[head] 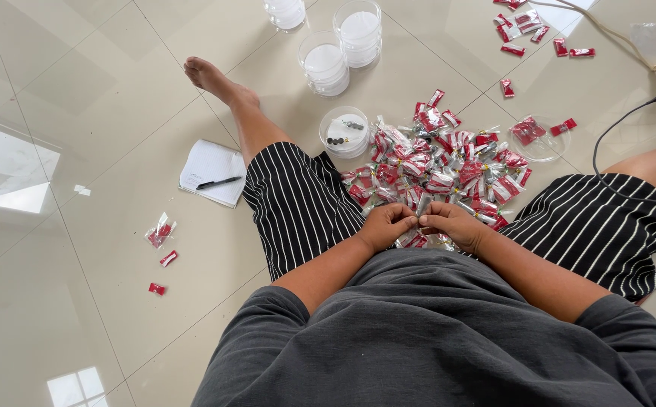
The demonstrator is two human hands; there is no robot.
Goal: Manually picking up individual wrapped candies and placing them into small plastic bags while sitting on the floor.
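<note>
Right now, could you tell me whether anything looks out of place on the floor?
Yes: three small red-and-clear packets lie scattered on the pale floor tiles left of the leg, apart from the main packet pile; more strays sit near the top edge.

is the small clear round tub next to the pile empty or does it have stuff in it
Not empty. The small clear round plastic tub by the pile of red and clear packets holds a few small dark pieces.

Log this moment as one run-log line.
left hand + right hand: pinching small clear packet | packet pile ahead | seated on tiled floor
</note>
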